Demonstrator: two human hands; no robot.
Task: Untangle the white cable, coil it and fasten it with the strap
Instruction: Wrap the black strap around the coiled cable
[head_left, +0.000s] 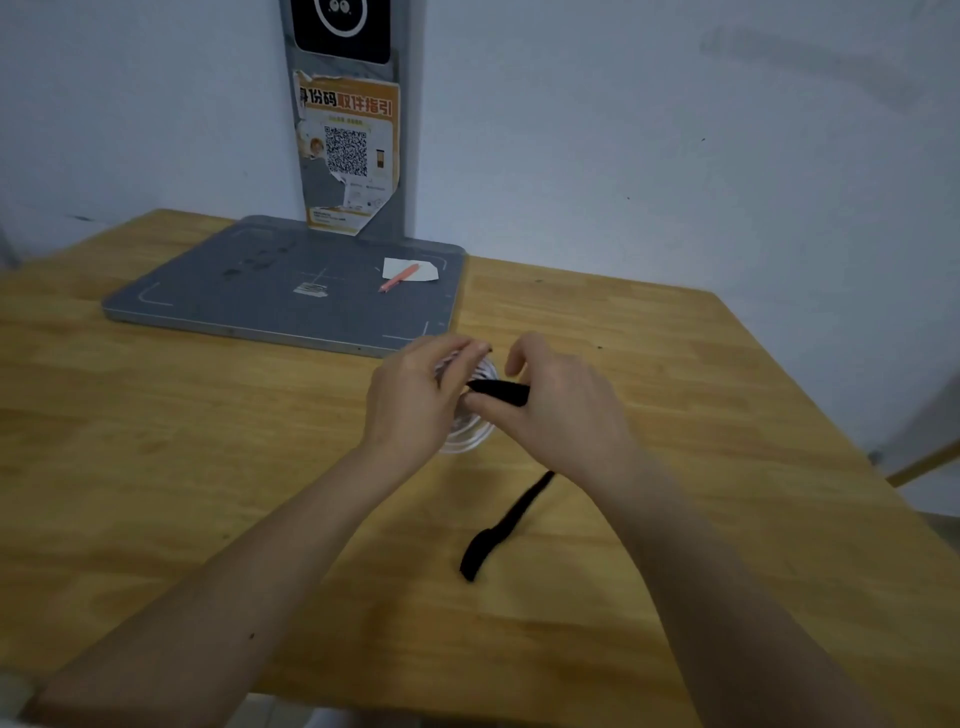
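**Over the wooden table: strap going round the coiled cable**

Above the middle of the wooden table (156, 467), just short of the grey mat's near edge, held clear of the surface: the white cable (470, 436), already gathered into a coil. Gripped by the left hand (415, 400), fingers curled round the near side of the loops, thumb and fingertips hiding much of the bundle. Pinched by the right hand (561, 400): one end of the black strap (498, 391), laid across the coil toward the left thumb. Trailing under the right wrist and down onto the table toward the body: the rest of the strap, its free end lying flat on the wood.

Judged as the fastening step, untangling and coiling apparently done. For a good wrap: keep the left grip firm so the loops cannot spring apart; pull the strap snug across the thickest part of the bundle, not near an edge where it could slip off; feed the long tail round without letting it twist; press the end down only once the turns lie flat. Risk: loosening the left fingers too soon and losing the coil.

No containers in view. Farther back on the grey mat (234, 291): a pink pen (399, 277) lying partly on a white paper scrap (415, 266). Behind, against the wall: a grey post with a torn orange poster (348, 150) bearing a QR code
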